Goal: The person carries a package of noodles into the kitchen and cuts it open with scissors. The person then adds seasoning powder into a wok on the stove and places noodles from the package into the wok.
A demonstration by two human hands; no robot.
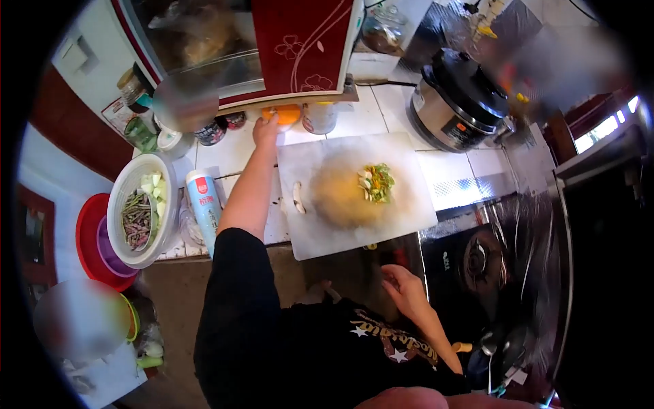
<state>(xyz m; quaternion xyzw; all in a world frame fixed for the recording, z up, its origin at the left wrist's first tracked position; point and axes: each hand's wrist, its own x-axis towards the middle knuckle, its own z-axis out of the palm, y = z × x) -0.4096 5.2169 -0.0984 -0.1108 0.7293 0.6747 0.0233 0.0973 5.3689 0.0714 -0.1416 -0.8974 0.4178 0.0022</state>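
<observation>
Upper centre, my left hand touches the orange item, grip unclear; right hand loose; hasty tugging could topple the jar!

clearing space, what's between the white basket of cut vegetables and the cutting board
In the head view: a clear plastic-looking item, a blue-and-white package, then the left forearm above the white tiles.

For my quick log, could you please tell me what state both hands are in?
Left hand: at the orange item; grip unclear.
Right hand: loosely open, nothing visibly held.
</observation>
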